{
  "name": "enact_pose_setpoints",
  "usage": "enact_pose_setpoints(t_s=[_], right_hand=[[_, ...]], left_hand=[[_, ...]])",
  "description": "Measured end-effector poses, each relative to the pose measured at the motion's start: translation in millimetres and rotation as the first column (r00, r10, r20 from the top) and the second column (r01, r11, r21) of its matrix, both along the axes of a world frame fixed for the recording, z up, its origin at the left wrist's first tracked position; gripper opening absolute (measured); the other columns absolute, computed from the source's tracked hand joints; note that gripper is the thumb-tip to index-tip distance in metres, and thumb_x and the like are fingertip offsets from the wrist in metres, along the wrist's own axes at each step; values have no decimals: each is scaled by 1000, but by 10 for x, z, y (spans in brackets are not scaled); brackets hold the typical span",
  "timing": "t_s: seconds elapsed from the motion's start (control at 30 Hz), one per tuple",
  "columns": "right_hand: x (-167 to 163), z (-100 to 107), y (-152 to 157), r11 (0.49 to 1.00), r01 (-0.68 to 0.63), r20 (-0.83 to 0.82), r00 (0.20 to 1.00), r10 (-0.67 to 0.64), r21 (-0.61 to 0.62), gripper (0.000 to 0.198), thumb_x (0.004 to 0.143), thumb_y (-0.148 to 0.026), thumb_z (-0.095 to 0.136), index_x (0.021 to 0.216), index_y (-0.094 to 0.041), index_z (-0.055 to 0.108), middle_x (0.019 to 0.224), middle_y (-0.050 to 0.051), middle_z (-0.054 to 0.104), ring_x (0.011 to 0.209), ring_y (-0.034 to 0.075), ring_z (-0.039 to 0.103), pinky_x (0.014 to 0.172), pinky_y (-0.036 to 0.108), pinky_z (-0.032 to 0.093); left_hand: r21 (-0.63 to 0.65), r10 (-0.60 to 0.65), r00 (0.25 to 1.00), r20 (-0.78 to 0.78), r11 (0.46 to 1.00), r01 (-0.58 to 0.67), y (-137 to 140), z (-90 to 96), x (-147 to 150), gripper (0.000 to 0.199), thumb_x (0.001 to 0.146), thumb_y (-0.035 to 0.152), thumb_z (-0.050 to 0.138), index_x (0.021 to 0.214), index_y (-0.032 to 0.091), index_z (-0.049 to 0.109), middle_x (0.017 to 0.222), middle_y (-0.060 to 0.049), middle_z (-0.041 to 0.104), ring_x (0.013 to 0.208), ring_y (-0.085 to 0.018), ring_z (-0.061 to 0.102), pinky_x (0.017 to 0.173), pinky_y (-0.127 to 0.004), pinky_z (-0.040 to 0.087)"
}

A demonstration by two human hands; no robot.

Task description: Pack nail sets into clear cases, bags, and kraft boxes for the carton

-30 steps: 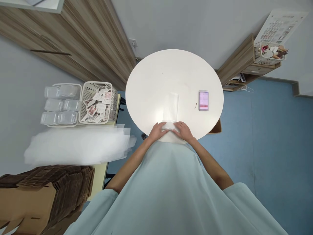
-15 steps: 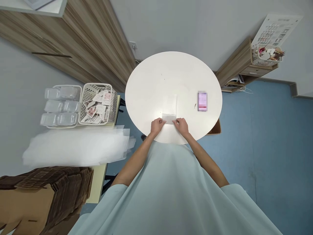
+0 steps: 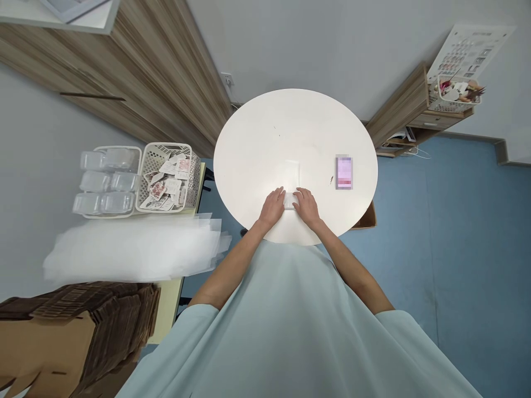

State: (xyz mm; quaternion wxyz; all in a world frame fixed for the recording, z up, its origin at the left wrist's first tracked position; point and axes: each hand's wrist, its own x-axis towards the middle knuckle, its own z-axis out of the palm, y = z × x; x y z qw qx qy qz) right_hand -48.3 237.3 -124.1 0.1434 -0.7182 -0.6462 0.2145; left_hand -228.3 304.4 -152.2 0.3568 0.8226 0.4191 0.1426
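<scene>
I have both hands over the near part of the round white table (image 3: 249, 149), close to its middle line. Between them, flat on the tabletop, lies a small translucent plastic packet (image 3: 290, 201), a clear film strip (image 3: 293, 174) reaching from it toward the table's far side. My left hand (image 3: 272, 208) covers the packet's left end and my right hand (image 3: 307, 207) its right end, fingers bent and pointing away from me; I can't tell from here whether they pinch the plastic or only press on it. Right of the packet on the table, well apart from the hands, I see a phone (image 3: 344, 172), its screen blurred. Off the table's left side stand a perforated basket (image 3: 194, 179) of printed cards (image 3: 166, 182), clear plastic containers (image 3: 118, 203) and a spread stack of translucent sheets (image 3: 133, 249). Farther back on that side are flattened cardboard boxes (image 3: 45, 348).
</scene>
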Motion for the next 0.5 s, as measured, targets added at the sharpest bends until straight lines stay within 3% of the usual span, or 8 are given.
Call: enact_pose_setpoints(t_s=[0.1,0.23,0.37,0.5], right_hand=[[48,-14,14,992,-112,5,994,112,-56,40,104,-16,47,141,-17,63,163,14,52,153,30,42,122,51,43],[107,-95,-117,982,-173,-8,985,173,-70,45,108,-28,49,151,-17,57,169,14,45,157,29,40,125,51,40],[89,-144,-364,976,-211,-13,978,210,-54,53,104,-31,61,155,-18,54,171,14,42,159,32,38,125,54,41],[11,-134,-638,974,-222,-27,975,221,-46,50,107,-34,55,155,-19,54,171,14,43,157,31,41,124,53,42]], left_hand=[[-40,-95,995,6,995,96,43,-13,57,47,92,9,48,136,16,65,156,-18,60,153,-31,49,132,-59,30],[-19,-172,984,-53,985,171,-23,-2,0,52,88,9,51,138,17,64,161,-16,56,156,-31,46,131,-61,32],[3,-215,975,-58,976,216,-233,32,-147,54,89,17,58,143,18,61,164,-16,51,158,-32,42,132,-61,32],[-11,-215,977,-10,977,214,-474,29,-296,53,91,28,66,143,21,61,164,-15,52,157,-32,44,132,-59,33]])
